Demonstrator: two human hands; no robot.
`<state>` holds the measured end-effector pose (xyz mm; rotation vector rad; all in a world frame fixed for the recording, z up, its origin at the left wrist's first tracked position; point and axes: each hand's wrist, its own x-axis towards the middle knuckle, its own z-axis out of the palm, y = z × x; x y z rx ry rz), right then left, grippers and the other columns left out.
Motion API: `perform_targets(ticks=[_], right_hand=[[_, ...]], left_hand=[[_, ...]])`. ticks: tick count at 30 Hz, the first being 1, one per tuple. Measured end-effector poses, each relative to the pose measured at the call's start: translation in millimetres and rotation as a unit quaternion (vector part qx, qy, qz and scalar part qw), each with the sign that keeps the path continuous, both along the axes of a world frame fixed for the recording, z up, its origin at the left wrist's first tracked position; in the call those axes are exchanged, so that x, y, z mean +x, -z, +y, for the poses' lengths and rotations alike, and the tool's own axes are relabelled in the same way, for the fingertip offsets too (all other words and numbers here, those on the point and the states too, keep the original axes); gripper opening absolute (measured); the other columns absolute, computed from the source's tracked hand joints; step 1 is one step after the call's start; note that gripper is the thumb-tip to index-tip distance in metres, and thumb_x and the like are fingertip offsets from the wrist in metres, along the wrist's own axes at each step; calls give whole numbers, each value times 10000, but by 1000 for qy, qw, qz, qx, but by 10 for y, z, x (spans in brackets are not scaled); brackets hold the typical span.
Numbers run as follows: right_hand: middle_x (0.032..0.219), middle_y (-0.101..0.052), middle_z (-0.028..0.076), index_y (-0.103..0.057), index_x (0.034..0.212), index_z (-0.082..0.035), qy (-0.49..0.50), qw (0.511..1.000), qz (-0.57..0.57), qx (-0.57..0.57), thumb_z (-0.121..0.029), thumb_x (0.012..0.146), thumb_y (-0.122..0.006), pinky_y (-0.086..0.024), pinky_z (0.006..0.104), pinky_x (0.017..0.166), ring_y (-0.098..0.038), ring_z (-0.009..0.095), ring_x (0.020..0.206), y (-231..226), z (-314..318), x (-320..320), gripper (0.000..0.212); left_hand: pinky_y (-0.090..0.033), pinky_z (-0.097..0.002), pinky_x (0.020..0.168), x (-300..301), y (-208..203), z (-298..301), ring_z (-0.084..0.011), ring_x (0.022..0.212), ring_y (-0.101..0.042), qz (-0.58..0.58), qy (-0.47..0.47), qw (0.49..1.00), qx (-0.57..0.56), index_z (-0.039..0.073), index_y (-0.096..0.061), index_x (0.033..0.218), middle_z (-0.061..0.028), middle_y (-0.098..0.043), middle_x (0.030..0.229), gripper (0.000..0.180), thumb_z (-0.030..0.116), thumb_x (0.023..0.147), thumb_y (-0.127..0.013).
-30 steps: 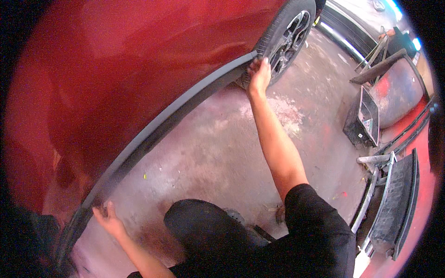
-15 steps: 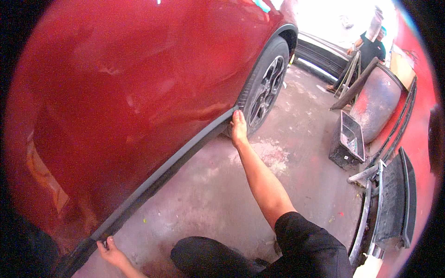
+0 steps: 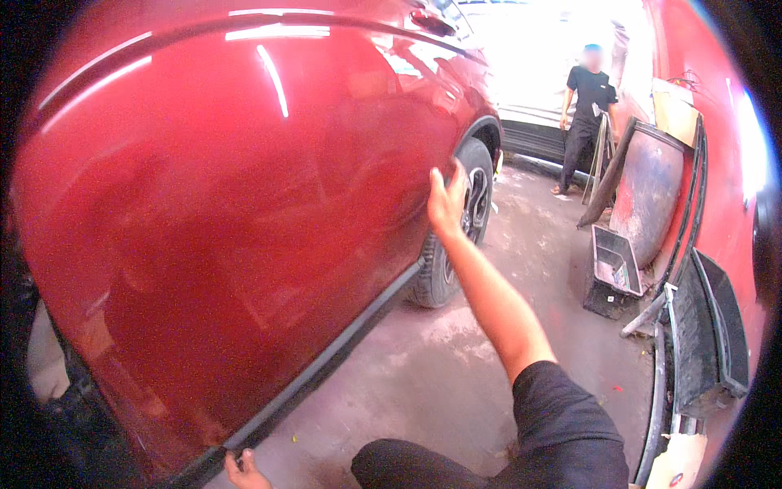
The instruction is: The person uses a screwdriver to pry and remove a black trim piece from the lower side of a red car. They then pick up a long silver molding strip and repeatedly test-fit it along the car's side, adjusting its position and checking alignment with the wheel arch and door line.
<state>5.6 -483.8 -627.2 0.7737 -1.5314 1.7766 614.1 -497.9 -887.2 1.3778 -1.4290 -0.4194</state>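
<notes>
A red car door panel point(image 3: 269, 220) fills the left side, with a dark trim strip point(image 3: 326, 353) along its lower edge. My right hand point(image 3: 446, 204) is raised in front of the panel's far end, beside the wheel point(image 3: 436, 281). Its fingers and thumb are apart, with nothing in them. Low at the left, my left hand point(image 3: 248, 473) is at the near end of the trim strip, thumb and fingers spread; whether it touches the strip is unclear.
On the right, a black plastic bin point(image 3: 615, 265) stands beside a worn curved panel point(image 3: 648, 179). Dark car parts point(image 3: 709, 350) lean nearer me, by another red surface. A person point(image 3: 585, 110) in dark clothes stands at the back, near a white vehicle.
My right hand has come off the trim strip's far end and risen. The view has tilted up, showing more of the upper door. The person at the back now stands more upright.
</notes>
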Motion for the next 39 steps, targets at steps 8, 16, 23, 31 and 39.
perform_targets(ticks=[8, 16, 23, 31, 39], right_hand=[[1336, -509, 218, -432, 1386, -40, 217, 944, 202, 144, -216, 809, -681, -413, 488, 1029, -483, 405, 1220, -2688, -128, -1061, 652], [1248, -601, 200, -537, 1304, -40, 133, 852, 301, 407, -145, 662, -766, -473, 429, 982, -565, 347, 1189, -4013, -270, -2031, 689], [1053, -702, 180, -713, 1048, -86, 192, 787, 235, 537, -110, 750, -636, -528, 430, 860, -672, 346, 1010, -4405, -436, -2035, 309], [1034, -704, 203, -734, 1003, -76, 140, 795, 229, 544, -106, 763, -604, -529, 450, 840, -680, 339, 1007, -4160, -127, -1453, 275], [1176, -660, 176, -635, 1193, -67, 223, 825, 306, 420, -78, 742, -617, -477, 426, 967, -609, 334, 1142, -4228, 976, -1803, 451]], left_hand=[[-466, -385, 919, 71, 343, -103, -306, 1004, -607, 34, 34, 999, 4, -37, -631, 1178, -218, -667, 1116, 427, 233, 867, -746], [-501, -392, 925, -362, -653, 728, -285, 1060, -602, -101, -60, 977, 179, -18, -581, 1244, -214, -632, 1194, 493, 223, 847, -747], [-506, -381, 931, -519, -657, 1030, -280, 1102, -603, 163, -26, 955, 246, -42, -585, 1229, -226, -627, 1208, 459, 173, 848, -726], [-471, -430, 949, -358, -281, 1162, -332, 1129, -598, -106, -21, 980, 166, -46, -555, 1292, -206, -621, 1246, 561, 283, 868, -718], [-458, -473, 955, -551, 303, 823, -409, 1139, -587, -161, 42, 965, 202, 12, -572, 1298, -257, -618, 1223, 659, 509, 873, -645]])
